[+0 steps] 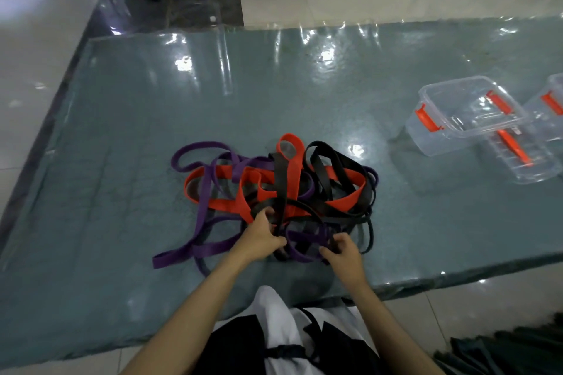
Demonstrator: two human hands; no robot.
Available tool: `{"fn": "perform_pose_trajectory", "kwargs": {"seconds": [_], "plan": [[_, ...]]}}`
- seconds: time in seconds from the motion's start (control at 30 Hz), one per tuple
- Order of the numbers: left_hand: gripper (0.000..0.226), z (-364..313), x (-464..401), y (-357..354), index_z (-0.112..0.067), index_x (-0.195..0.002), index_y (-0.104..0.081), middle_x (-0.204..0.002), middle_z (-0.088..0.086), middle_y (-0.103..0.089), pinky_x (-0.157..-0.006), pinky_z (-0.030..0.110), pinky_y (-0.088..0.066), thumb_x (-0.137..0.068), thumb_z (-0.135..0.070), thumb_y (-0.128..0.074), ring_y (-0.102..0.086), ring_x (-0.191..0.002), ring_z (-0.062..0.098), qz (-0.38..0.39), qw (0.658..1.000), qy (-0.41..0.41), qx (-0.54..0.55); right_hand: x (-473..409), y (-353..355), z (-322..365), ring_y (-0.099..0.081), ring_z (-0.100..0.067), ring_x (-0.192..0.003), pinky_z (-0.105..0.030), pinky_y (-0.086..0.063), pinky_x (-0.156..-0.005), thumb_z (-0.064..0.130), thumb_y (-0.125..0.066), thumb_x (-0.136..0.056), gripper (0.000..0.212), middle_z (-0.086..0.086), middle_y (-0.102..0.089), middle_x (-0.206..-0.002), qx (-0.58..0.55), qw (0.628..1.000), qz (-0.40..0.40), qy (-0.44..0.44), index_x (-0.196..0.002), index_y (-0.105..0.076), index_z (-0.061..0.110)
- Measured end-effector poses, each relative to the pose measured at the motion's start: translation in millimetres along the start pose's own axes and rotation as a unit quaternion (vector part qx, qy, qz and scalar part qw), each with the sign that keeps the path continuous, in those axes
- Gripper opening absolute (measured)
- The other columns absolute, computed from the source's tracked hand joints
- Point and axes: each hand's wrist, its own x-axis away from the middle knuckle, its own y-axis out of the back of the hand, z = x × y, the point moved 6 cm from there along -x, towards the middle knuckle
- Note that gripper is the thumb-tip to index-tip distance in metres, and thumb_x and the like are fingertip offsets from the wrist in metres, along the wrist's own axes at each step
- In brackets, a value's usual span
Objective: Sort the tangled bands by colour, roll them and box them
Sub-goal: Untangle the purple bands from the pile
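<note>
A tangled heap of bands lies in the middle of the table: purple bands (pixel 210 188) spread to the left, orange-red bands (pixel 292 167) through the centre, black bands (pixel 323 167) on the right. At the heap's near edge, my left hand (pixel 260 237) has its fingers curled into black and orange-red loops. My right hand (pixel 341 249) pinches a purple band (pixel 304 237) where it crosses black ones. Which single band the left hand holds is hard to tell.
A clear plastic box (pixel 466 115) with orange-red latches stands at the right, its lid (pixel 524 158) leaning beside it. A second clear box (pixel 551 106) sits at the right edge. The table (pixel 122 131) has a glossy teal cover. Tiled floor surrounds it.
</note>
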Motion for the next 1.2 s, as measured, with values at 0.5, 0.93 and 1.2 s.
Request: {"fn": "perform_pose_trajectory", "kwargs": {"seconds": [0.5, 0.93, 1.2], "plan": [[0.054, -16, 39, 82, -0.010, -0.078, -0.084, -0.097, 0.010, -0.082, -0.096, 0.039, -0.058, -0.102, -0.051, -0.059, -0.076, -0.105, 0.025, -0.051, 0.965, 0.016, 0.256, -17, 64, 49, -0.063, -0.012, -0.049, -0.025, -0.054, -0.045, 0.004, -0.066, -0.100, 0.011, 0.004, -0.068, -0.063, -0.141, 0.988, -0.060, 0.008, -0.100, -0.070, 0.014], [0.019, -14, 63, 101, -0.025, -0.098, -0.080, -0.079, 0.000, -0.079, -0.069, 0.033, -0.062, -0.105, -0.030, -0.063, -0.075, -0.062, 0.024, -0.298, 0.895, -0.157, 0.291, -15, 52, 29, -0.070, -0.028, -0.098, -0.038, -0.059, -0.088, 0.008, -0.069, -0.096, 0.025, -0.013, -0.072, -0.109, 0.108, 0.990, 0.074, -0.047, -0.119, -0.063, 0.013], [0.029, -12, 65, 97, -0.023, -0.100, -0.079, -0.071, 0.009, -0.076, -0.060, 0.036, -0.063, -0.098, -0.048, -0.064, -0.074, -0.057, 0.029, -0.250, 0.931, -0.176, 0.198, 1, 25, 83, -0.047, -0.036, -0.131, -0.050, -0.044, -0.109, 0.025, -0.075, -0.092, 0.048, -0.012, -0.057, -0.136, 0.308, 0.946, -0.024, 0.101, -0.136, -0.061, 0.014]]}}
